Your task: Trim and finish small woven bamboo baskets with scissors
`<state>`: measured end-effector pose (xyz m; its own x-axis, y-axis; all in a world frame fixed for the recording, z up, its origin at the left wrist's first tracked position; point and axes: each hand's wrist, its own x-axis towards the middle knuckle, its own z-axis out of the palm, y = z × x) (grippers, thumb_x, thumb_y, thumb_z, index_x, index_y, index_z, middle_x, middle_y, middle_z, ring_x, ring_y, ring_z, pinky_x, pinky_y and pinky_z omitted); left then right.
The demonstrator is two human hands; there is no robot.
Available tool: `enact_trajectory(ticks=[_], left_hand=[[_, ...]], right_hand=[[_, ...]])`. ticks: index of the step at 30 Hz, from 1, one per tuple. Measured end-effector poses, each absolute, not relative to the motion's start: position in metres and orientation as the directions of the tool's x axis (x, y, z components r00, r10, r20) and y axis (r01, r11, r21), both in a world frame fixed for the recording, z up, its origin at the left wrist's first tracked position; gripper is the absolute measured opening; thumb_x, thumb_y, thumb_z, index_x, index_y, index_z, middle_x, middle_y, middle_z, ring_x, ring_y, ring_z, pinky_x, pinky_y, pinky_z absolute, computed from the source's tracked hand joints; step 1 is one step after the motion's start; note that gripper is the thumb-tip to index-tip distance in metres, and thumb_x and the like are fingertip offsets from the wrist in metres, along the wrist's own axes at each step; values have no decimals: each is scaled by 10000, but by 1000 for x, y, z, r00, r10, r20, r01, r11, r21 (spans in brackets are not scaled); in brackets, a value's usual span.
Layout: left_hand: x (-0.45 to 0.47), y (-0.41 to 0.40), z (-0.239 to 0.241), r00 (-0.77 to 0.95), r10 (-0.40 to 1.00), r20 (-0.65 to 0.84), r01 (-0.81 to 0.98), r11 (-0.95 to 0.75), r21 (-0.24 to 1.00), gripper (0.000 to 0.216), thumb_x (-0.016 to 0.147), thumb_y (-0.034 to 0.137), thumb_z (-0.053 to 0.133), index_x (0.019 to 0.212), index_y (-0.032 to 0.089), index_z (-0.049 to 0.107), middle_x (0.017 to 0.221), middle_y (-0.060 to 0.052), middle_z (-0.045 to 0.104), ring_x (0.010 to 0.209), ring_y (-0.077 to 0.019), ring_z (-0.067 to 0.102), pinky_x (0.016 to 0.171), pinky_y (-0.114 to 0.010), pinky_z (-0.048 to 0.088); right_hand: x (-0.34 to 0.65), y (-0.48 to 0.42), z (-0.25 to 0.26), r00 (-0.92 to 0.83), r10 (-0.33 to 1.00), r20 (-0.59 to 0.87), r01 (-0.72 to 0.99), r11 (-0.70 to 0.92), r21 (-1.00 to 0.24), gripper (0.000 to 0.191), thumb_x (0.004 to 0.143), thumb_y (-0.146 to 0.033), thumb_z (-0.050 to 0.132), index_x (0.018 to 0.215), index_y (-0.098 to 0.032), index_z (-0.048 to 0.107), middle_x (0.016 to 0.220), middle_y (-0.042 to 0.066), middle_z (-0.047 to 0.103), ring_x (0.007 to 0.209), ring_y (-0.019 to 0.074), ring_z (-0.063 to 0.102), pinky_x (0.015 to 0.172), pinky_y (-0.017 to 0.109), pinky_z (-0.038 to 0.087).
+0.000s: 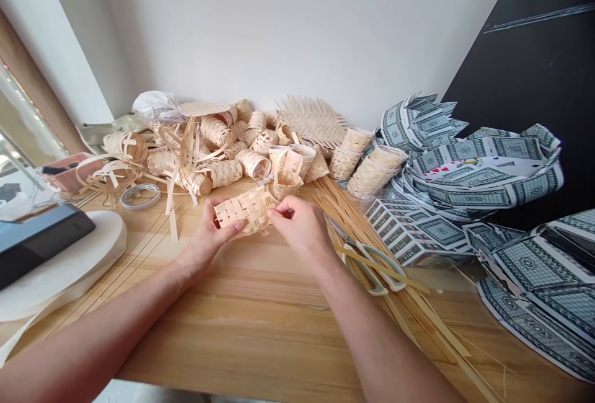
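Your two forearms cross the near edge of the worktop [260, 341] and meet toward its middle. At the left edge a dark flat device [39, 239] lies on a white round board [79, 260], and a roll of tape [140, 196] lies flat just beyond it. Your left hand [207, 239] is closed on the left end of a small woven piece [244, 209], thumb on its front face and fingers behind. The piece sits between your hands, its long axis running left to right; whether it rests on the wood I cannot tell. Your right hand [300, 226] is at its right end, thumb and forefinger pinched together on the edge of the weave; whether they hold a loose strip is too small to tell. Both hands touch it, but the left has the fuller grip. Just right of your right wrist, scissors [357, 248] lie on a bundle of flat strips [332, 201]. A heap of little baskets [223, 142] lines the far edge, and folded card bowls [483, 167] fill the right corner.
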<state>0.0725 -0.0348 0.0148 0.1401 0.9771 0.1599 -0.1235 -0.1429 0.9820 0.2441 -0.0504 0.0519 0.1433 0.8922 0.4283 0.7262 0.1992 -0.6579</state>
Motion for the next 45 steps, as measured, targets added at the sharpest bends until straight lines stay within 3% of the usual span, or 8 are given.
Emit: enact_trajectory(ticks=[5,7,20,26,32,45], left_hand=[[70,-33,13,128,979,156,-104,-143,984,528,627,343,756,1024,216,431,912,5,555,850,-142,532,732,-264,448],[69,-32,12,132,979,156,-109,-142,984,521,628,340,756,1020,218,435,913,6,553,848,-139,530,732,-264,448],[70,-35,13,158,977,143,-73,-133,988,505,660,351,735,1028,222,416,928,0,538,852,-134,519,740,-266,447],[69,-35,19,162,978,128,-48,-122,991,550,610,352,756,1013,210,409,863,8,550,805,-138,530,709,-272,466],[71,-36,22,126,983,134,-20,-133,991,565,599,367,747,1014,205,399,875,-1,559,815,-151,541,720,-293,474],[74,-37,22,96,988,119,-41,-116,992,561,574,361,759,998,208,424,838,7,566,789,-163,569,710,-310,481]], right_hand=[[243,-53,51,12,823,568,863,279,-422,254,729,-144,617,538,-188,455,587,-14,567,564,134,485,535,241,299],[244,-53,51,-17,816,578,871,296,-392,263,730,-128,619,545,-189,442,590,-15,560,567,134,481,534,241,292],[246,-50,52,27,907,419,788,239,-567,240,731,-148,636,526,-182,516,548,-28,578,523,121,488,538,234,320],[249,-51,52,-53,897,439,785,309,-536,225,708,-104,617,524,-180,513,530,-38,562,500,111,465,524,229,309],[250,-50,49,-108,823,558,738,442,-510,224,732,-82,557,550,-184,475,555,-40,524,540,113,456,543,225,314],[247,-51,49,-146,845,515,845,377,-380,233,714,-59,514,542,-193,432,599,-14,545,581,132,479,556,240,309]])
